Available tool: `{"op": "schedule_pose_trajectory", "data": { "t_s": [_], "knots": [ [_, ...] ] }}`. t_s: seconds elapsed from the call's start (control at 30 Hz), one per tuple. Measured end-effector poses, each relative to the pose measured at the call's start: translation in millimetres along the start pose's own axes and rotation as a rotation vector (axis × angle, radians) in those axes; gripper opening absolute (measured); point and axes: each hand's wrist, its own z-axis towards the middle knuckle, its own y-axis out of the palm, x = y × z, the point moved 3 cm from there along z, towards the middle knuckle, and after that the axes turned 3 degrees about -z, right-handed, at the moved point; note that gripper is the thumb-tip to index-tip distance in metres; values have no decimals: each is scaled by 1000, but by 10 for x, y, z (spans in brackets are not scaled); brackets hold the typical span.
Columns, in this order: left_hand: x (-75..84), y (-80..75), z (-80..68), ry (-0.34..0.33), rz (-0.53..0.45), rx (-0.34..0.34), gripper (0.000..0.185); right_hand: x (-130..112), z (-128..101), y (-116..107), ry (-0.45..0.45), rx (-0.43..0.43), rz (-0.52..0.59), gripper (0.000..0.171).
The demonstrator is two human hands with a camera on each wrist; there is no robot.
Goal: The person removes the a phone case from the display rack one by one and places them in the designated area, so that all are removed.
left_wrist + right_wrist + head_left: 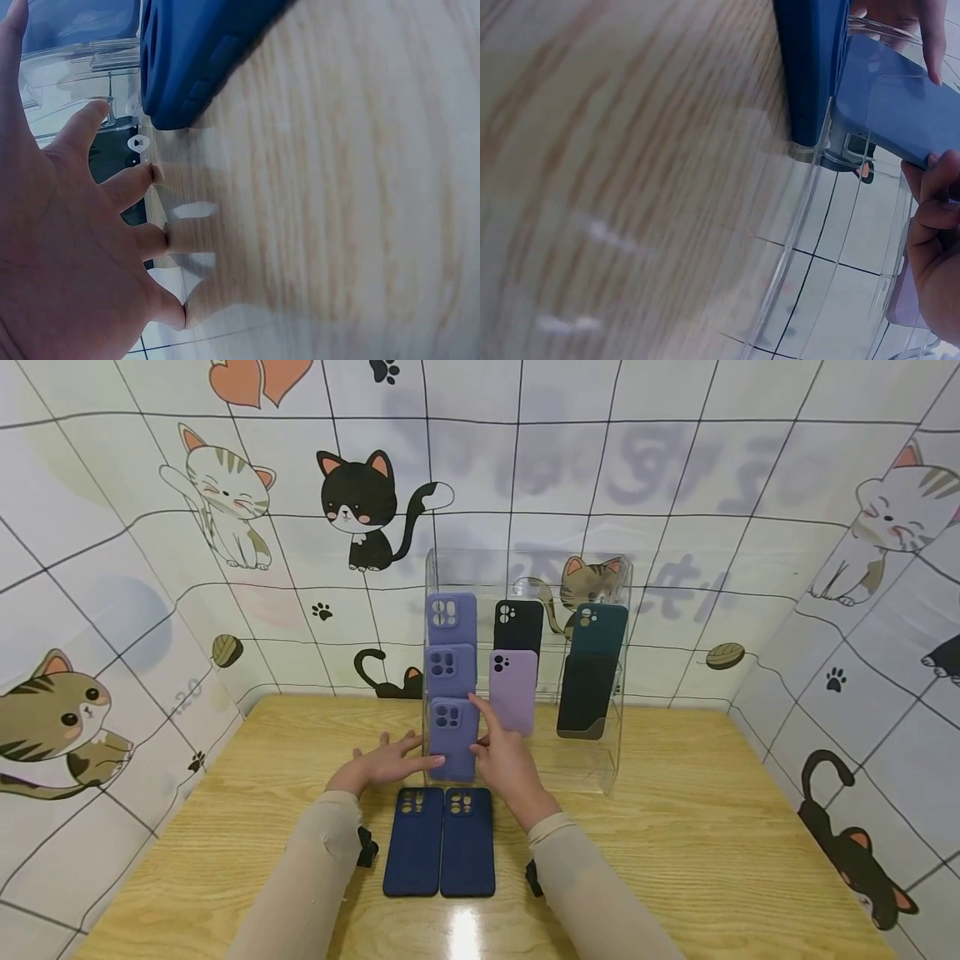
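Three periwinkle phone cases stand one above another in the left column of a clear tiered rack point(540, 768). Both hands are at the lowest periwinkle phone case point(452, 743). My left hand point(386, 762) has its fingers spread beside the rack, the straight thumb touching the case's lower left side. With thumb and curled fingers, my right hand point(510, 768) pinches the case's right edge, its index finger pointing along the upper right corner. In the right wrist view, fingertips point(931, 160) show at that edge. Two navy phone cases point(412, 843) lie side by side in front.
Above are the middle periwinkle case point(450, 681) and the top one point(459, 631). The rack also holds a lilac case point(513, 702), a black case point(517, 622), a teal case point(600, 631) and a dark case point(585, 693). A cat-patterned tiled wall stands behind the wooden table point(712, 827).
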Motion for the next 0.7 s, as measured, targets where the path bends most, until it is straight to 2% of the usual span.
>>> {"op": "schedule_pose_trajectory", "data": {
  "t_s": [0.3, 0.43, 0.7],
  "knots": [
    [6, -1, 0, 4, 1, -3, 109, 5, 35, -13, 10, 17, 32, 89],
    [-9, 0, -1, 6, -3, -3, 108, 8, 53, -52, -14, 45, 39, 87],
    [-29, 4, 8, 4, 6, 7, 110, -48, 61, -334, -22, 48, 108, 84]
  ]
}}
